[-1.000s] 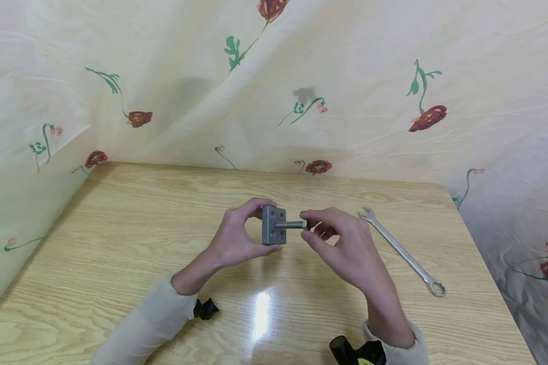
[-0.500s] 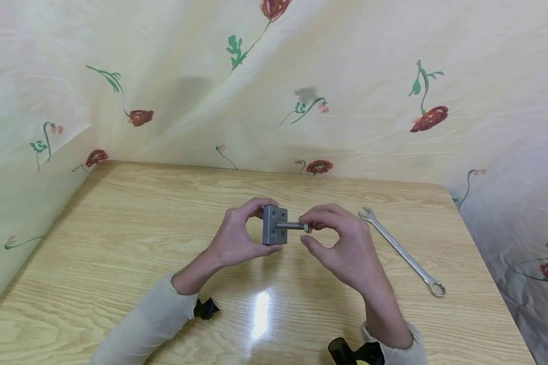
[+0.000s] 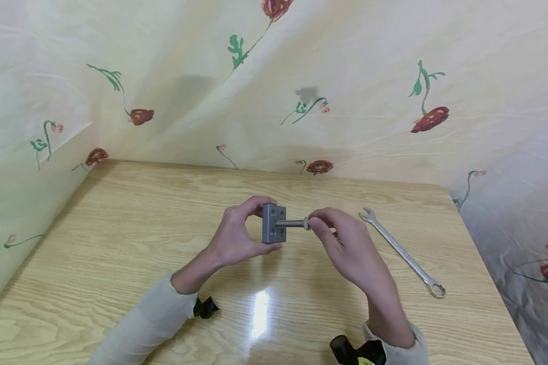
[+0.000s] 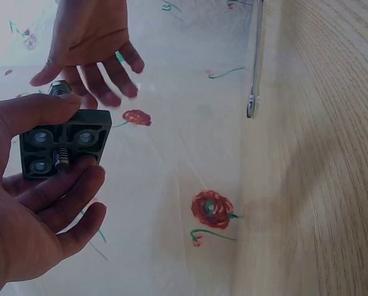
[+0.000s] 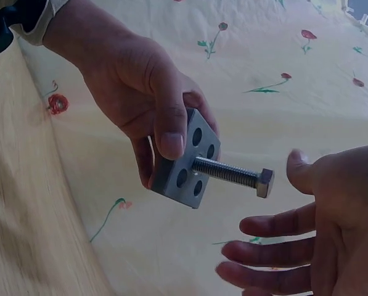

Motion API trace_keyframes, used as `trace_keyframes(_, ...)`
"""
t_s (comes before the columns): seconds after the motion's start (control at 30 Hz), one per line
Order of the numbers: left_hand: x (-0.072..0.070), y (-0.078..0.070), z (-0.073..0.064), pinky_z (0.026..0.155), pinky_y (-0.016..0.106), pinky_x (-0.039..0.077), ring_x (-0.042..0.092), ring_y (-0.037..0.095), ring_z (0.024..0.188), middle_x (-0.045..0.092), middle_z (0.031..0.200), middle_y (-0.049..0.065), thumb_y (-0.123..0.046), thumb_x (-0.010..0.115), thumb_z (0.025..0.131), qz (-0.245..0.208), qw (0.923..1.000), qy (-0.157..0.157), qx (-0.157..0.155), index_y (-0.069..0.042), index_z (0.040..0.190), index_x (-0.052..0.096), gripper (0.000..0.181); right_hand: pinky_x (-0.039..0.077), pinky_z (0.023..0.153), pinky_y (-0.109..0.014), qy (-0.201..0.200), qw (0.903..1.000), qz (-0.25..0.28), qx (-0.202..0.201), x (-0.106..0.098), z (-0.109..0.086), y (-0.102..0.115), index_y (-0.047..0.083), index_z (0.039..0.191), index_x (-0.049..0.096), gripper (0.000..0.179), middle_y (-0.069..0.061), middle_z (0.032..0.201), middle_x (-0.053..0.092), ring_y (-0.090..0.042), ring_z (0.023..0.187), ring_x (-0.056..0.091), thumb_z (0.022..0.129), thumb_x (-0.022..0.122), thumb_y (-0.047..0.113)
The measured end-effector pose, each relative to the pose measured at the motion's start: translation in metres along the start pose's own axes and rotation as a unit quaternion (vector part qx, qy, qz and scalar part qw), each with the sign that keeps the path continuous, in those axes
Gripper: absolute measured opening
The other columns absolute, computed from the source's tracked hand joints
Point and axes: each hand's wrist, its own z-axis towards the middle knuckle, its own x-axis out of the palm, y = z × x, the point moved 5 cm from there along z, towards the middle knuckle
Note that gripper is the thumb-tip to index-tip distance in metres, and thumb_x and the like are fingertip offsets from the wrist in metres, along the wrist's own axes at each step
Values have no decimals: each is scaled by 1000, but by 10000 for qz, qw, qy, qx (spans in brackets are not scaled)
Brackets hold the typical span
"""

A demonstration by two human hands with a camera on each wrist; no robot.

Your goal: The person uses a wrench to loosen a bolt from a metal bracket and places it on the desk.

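Observation:
My left hand (image 3: pixel 237 235) grips a small grey square block (image 3: pixel 274 224) by its edges, held up over the table. Several round holes mark the block's face. A hex bolt (image 5: pixel 230 172) runs through its middle, with the head and a long stretch of thread standing out to the right. In the left wrist view the bolt's threaded end (image 4: pixel 61 159) pokes out of the other face, near the fingertips. My right hand (image 3: pixel 351 248) is right at the bolt head; both wrist views show its fingers extended and spread, the thumb apart from the head.
A combination wrench (image 3: pixel 402 251) lies slantwise on the wooden table (image 3: pixel 141 218), right of my right hand. Flower-printed cloth (image 3: pixel 365 61) hangs behind the table and along its sides. Black wrist camera mounts (image 3: pixel 206 307) sit at both cuffs.
My right hand's fingers and thumb have shifted around the bolt head, opening wider and then drawing closer in the head view. The left hand and block have stayed almost still.

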Motion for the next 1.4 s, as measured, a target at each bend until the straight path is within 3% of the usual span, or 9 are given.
trace_keyframes(0.13, 0, 0, 0, 91, 45, 54, 68, 21, 91, 74, 101, 10, -10, 90, 58, -5, 10000, -9, -17, -5, 122, 58, 72, 45, 59, -27, 167, 9989, -4, 430, 4, 0, -3, 11, 81, 67, 44, -4, 74, 67, -14, 67, 60, 102, 41, 40)
trace_keyframes(0.23, 1, -2, 0, 91, 45, 54, 68, 20, 91, 73, 102, 10, -10, 90, 59, -15, 10000, 8, 37, -5, 122, 58, 71, 38, 51, -25, 174, 9980, 3, 602, 7, 0, -3, 13, 68, 63, 50, -2, 65, 61, -12, 55, 49, 102, 41, 44)
trace_keyframes(0.4, 1, -3, 0, 93, 43, 53, 69, 20, 91, 73, 103, 9, -9, 90, 59, -43, 9999, 39, 96, -5, 122, 58, 70, 33, 47, -25, 138, 9975, 32, 694, 8, 1, -2, 14, 64, 60, 52, -3, 61, 57, -10, 48, 38, 100, 43, 46)
trace_keyframes(0.5, 1, -2, 0, 93, 44, 53, 69, 20, 90, 73, 103, 9, -9, 90, 59, -37, 9999, 47, 95, -5, 121, 58, 70, 35, 48, -25, 185, 9977, 52, 657, 7, 1, -1, 13, 69, 63, 48, -3, 64, 59, -10, 51, 42, 99, 45, 47)
trace_keyframes(0.77, 1, -3, 0, 91, 43, 54, 69, 19, 91, 73, 104, 9, -10, 90, 59, -15, 9999, 61, 160, -4, 122, 57, 70, 51, 69, -26, 227, 9996, -46, 172, 4, 1, 0, 17, 98, 71, 26, 3, 84, 70, -8, 74, 60, 97, 55, 37)
trace_keyframes(0.97, 2, -2, 0, 90, 42, 54, 69, 19, 90, 73, 103, 9, -9, 90, 59, -30, 9998, 41, 195, -4, 121, 58, 70, 52, 69, -24, -30, 9999, -59, -131, 1, 0, 2, 12, 101, 70, 16, 1, 84, 69, -9, 77, 60, 90, 66, 23)
trace_keyframes(1.13, 2, -2, 0, 90, 42, 54, 69, 18, 90, 73, 103, 9, -10, 90, 59, -15, 9998, 43, 172, -7, 121, 58, 70, 53, 65, -25, -468, 9970, -148, -591, -3, -2, 5, 11, 105, 73, 23, 0, 85, 70, -10, 75, 62, 82, 74, 11)
trace_keyframes(1.4, 2, -2, -1, 92, 43, 53, 68, 19, 90, 73, 103, 9, -10, 90, 59, -40, 9999, 27, 140, -6, 121, 58, 70, 51, 62, -23, -1203, 9856, 53, -1184, -4, -4, 9, 11, 93, 77, 27, -1, 88, 69, -10, 71, 62, 72, 76, -5)
